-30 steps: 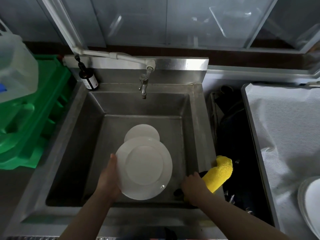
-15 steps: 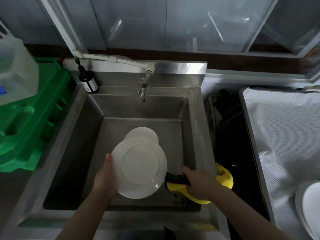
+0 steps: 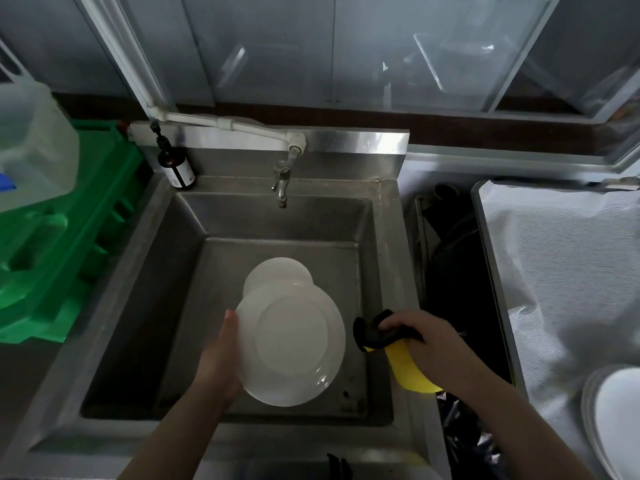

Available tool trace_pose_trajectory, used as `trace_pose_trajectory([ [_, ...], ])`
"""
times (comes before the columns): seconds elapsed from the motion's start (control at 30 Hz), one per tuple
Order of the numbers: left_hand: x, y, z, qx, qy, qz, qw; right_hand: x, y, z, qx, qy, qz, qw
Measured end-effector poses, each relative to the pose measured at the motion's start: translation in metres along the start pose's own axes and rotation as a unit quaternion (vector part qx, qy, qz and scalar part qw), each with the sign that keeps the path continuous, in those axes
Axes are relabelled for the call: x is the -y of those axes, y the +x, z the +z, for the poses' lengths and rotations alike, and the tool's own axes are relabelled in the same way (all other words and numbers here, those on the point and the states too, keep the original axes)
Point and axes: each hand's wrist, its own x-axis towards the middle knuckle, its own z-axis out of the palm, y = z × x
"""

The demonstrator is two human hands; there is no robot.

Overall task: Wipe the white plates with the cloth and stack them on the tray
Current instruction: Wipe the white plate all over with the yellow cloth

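- The left hand gripped a white plate by its left rim, thumb on the edge, holding it tilted over the steel sink
- The right hand clutched the yellow-and-black cloth just right of that plate, at the sink's right wall
- A second plate lay in the basin behind the held one
- More white plates sat stacked on the cloth-lined tray at right
- A tap and a brown bottle stood at the back
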Motion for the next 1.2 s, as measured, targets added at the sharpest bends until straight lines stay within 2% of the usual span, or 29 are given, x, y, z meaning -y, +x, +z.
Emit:
trace_pose_trajectory([
  [0.3, -0.009, -0.021, 0.02, 0.057, -0.017, 0.032, 0.998, 0.044, -0.016, -0.016, -0.068, 0.076, -0.041, 0.994],
  [0.4, -0.009, -0.026, 0.022, 0.059, -0.01, 0.033, 0.998, 0.054, -0.015, -0.015, -0.125, 0.101, -0.038, 0.986],
  [0.5, -0.006, -0.03, 0.022, 0.056, 0.024, 0.051, 0.997, 0.056, -0.006, -0.009, -0.177, 0.102, -0.037, 0.978],
  [0.67, -0.002, -0.036, 0.021, 0.077, 0.06, 0.084, 0.992, 0.049, 0.014, 0.009, -0.217, 0.086, -0.034, 0.972],
  [0.97, -0.002, -0.05, 0.017, 0.132, 0.089, 0.131, 0.978, 0.042, 0.035, 0.042, -0.171, 0.031, -0.037, 0.984],
  [1.2, 0.005, -0.05, 0.023, 0.125, 0.135, 0.16, 0.97, 0.067, 0.029, 0.069, -0.168, -0.007, -0.128, 0.977],
])
